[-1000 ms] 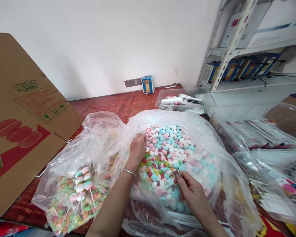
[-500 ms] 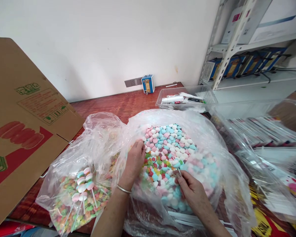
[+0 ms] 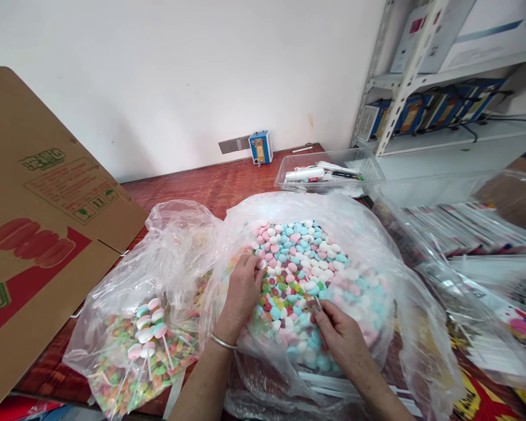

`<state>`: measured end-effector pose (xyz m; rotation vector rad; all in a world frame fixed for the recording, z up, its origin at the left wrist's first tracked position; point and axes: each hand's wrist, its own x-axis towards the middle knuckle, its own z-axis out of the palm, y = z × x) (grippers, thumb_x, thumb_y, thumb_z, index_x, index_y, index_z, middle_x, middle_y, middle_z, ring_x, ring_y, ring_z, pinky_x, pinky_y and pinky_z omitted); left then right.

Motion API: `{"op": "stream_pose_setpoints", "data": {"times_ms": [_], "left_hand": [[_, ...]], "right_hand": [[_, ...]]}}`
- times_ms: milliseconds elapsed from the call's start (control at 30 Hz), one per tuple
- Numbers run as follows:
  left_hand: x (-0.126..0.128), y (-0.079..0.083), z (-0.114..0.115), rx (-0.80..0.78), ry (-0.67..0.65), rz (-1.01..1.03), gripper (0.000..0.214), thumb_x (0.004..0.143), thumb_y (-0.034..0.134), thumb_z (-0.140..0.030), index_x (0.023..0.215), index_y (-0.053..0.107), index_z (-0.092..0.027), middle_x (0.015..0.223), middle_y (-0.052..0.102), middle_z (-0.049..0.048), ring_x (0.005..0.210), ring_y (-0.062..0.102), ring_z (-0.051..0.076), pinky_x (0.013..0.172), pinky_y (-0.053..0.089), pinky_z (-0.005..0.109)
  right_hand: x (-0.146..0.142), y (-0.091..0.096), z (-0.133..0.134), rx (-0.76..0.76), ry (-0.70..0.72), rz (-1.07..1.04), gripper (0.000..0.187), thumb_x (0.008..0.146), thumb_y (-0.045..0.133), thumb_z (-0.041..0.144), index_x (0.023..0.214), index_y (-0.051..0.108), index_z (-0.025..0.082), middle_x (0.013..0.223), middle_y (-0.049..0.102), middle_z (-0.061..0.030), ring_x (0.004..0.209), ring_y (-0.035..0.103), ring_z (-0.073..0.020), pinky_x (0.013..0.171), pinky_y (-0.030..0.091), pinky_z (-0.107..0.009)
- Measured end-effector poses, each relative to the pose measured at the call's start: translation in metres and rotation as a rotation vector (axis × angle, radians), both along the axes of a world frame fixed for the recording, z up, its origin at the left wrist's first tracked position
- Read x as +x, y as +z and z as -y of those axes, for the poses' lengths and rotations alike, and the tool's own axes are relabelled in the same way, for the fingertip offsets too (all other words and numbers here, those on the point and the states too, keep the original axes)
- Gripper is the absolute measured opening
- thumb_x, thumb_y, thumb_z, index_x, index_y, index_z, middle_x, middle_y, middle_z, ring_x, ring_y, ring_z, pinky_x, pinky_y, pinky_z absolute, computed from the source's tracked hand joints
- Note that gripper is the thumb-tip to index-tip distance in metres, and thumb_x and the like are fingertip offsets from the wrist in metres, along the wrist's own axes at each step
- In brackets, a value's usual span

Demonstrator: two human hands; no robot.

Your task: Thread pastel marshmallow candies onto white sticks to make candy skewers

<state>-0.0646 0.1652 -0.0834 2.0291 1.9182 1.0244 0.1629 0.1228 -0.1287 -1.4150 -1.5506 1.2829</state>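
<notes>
A large transparent plastic bag (image 3: 368,234) lies open before me, full of pink, white and blue marshmallows (image 3: 296,240). Small colourful gummy rings (image 3: 280,292) are heaped among them at the near left. My left hand (image 3: 244,286), a bangle at its wrist, reaches into the left of the opening. Its fingers are closed at the edge of the pile, and what they pinch is hidden. Lower right, my right hand (image 3: 337,327) pinches a thin white stick (image 3: 319,304) between thumb and fingers over the marshmallows. Finished marshmallow skewers (image 3: 149,327) lie on a second bag of gummies (image 3: 109,351) at left.
A cardboard box (image 3: 48,222) stands at the left. Behind the bags are a transparent tray (image 3: 284,175) of tubes and pens and a small blue device (image 3: 261,147) by the wall. Bins of packaging (image 3: 473,228) and a metal shelf (image 3: 403,88) flank the right.
My left hand has shifted slightly right and down along the pile's edge. My right hand stays almost where it was, still pinching the stick. The view has moved a little.
</notes>
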Motion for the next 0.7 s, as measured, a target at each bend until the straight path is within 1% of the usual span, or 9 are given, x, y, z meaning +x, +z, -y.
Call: {"op": "stream_pose_setpoints", "data": {"times_ms": [100,167,267,333,433,500,567,633,700], "left_hand": [[0.002,0.001,-0.002,-0.005,0.033,0.058,0.021,0.082,0.055,-0.012,0.098,0.064,-0.021,0.098,0.063,0.0060,0.094,0.059,0.022,0.084,0.048,0.036],[0.004,0.002,-0.004,-0.001,0.075,0.113,0.022,0.082,0.056,-0.015,0.100,0.066,-0.022,0.097,0.065,0.0057,0.092,0.060,0.022,0.084,0.048,0.036],[0.008,0.006,-0.002,-0.018,0.119,0.242,0.022,0.086,0.055,-0.023,0.105,0.066,-0.020,0.094,0.069,0.0052,0.080,0.062,0.018,0.076,0.050,0.032],[0.012,0.010,0.003,-0.067,0.097,0.418,0.026,0.087,0.056,-0.029,0.108,0.065,-0.018,0.094,0.071,0.0061,0.076,0.064,0.016,0.071,0.051,0.029],[0.024,0.014,0.015,-0.188,0.008,0.898,0.031,0.083,0.065,-0.034,0.108,0.065,-0.016,0.099,0.071,0.0076,0.079,0.065,0.014,0.069,0.052,0.024],[0.035,0.015,0.025,-0.256,-0.034,1.192,0.031,0.077,0.073,-0.033,0.103,0.066,-0.017,0.096,0.070,0.0051,0.074,0.064,0.011,0.066,0.051,0.022],[0.048,0.016,0.035,-0.307,-0.066,1.333,0.029,0.074,0.078,-0.031,0.098,0.068,-0.017,0.090,0.070,0.0032,0.071,0.064,0.011,0.066,0.051,0.022],[0.058,0.017,0.044,-0.360,-0.090,1.399,0.028,0.074,0.078,-0.031,0.096,0.069,-0.016,0.090,0.071,0.0048,0.075,0.065,0.013,0.069,0.052,0.024],[0.065,0.018,0.049,-0.411,-0.082,1.433,0.031,0.075,0.078,-0.033,0.099,0.071,-0.015,0.092,0.072,0.0077,0.076,0.066,0.014,0.069,0.053,0.025]], "right_hand": [[-0.001,0.001,0.000,0.008,-0.001,0.009,0.033,0.093,0.042,0.045,0.089,0.064,0.021,0.070,0.065,-0.0010,0.046,0.049,-0.0131,0.042,0.037,-0.024],[0.000,0.004,0.002,0.019,0.012,0.013,0.033,0.093,0.040,0.042,0.094,0.066,0.021,0.069,0.064,-0.0008,0.047,0.050,-0.0141,0.042,0.037,-0.024],[0.001,0.017,0.007,0.032,0.051,0.009,0.037,0.096,0.037,0.041,0.109,0.066,0.020,0.063,0.060,0.0009,0.050,0.053,-0.0156,0.044,0.038,-0.024],[-0.001,0.030,0.010,0.046,0.081,0.000,0.040,0.097,0.037,0.042,0.117,0.063,0.020,0.062,0.058,0.0017,0.054,0.055,-0.0159,0.047,0.040,-0.024],[-0.010,0.048,0.010,0.117,0.061,-0.040,0.037,0.097,0.042,0.043,0.116,0.064,0.020,0.069,0.060,0.0003,0.064,0.057,-0.0161,0.055,0.044,-0.024],[-0.019,0.055,0.007,0.139,0.016,-0.127,0.034,0.094,0.049,0.044,0.115,0.062,0.020,0.077,0.061,-0.0005,0.066,0.056,-0.0148,0.059,0.045,-0.024],[-0.027,0.056,0.001,0.116,-0.025,-0.208,0.034,0.090,0.057,0.045,0.114,0.059,0.021,0.082,0.060,0.0004,0.057,0.050,-0.0110,0.052,0.042,-0.022],[-0.032,0.052,-0.003,0.101,-0.056,-0.243,0.034,0.087,0.061,0.045,0.110,0.057,0.021,0.085,0.059,0.0012,0.049,0.041,-0.0078,0.046,0.036,-0.021],[-0.032,0.048,-0.005,0.119,-0.065,-0.257,0.029,0.087,0.062,0.043,0.105,0.057,0.021,0.089,0.060,0.0006,0.050,0.040,-0.0076,0.046,0.036,-0.021]]}}
